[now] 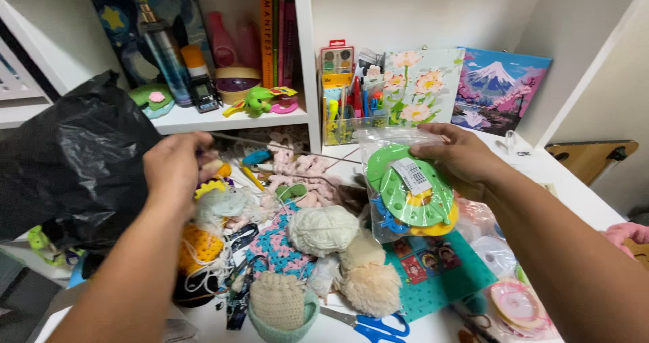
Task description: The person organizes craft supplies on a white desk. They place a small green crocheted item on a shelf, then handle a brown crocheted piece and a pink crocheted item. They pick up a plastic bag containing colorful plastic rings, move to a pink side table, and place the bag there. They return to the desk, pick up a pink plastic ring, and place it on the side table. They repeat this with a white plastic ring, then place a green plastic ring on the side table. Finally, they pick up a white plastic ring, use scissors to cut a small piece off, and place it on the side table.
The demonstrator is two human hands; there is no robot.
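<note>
- Nearest, at the table's front edge, blue-handled scissors [370, 325] lie flat with a small knitted pouch in a mint cup [282, 307] just beside them; both are well clear of the hands, and I judge they are best left so, since the blades point into the pile.
- Behind them sits a loose heap: a cream yarn ball [323, 229], two fluffy pompoms [370, 283], a pink and teal crochet square [278, 245] and an orange knitted piece [199, 243]. Threads trail between them, so anything pulled from here should come up slowly to avoid dragging neighbours.
- The right hand [463, 159] is clamped on the top of a clear bag [409, 187], thumb pressed on the near face, fingers behind. The bag hangs above a teal mat [446, 272] and holds green, blue and yellow plastic ring forms. A grip on the sealed top looks sound; the bag hangs steady.
- The left hand [174, 168] is curled over the far left of the heap, its fingers closed around small yarn bits; exactly what it grips I cannot tell. A thin metal needle [284, 147] runs just past its fingertips, a point to mind.
- The hands are well apart, each on its own thing.
- Left of the left hand, a black plastic sack [71, 160] bulges over the table edge.
- Farthest back: a clear bin of pens and brushes [348, 116], two painted canvases [466, 89], and a shelf [223, 118] with bottles and books.
</note>
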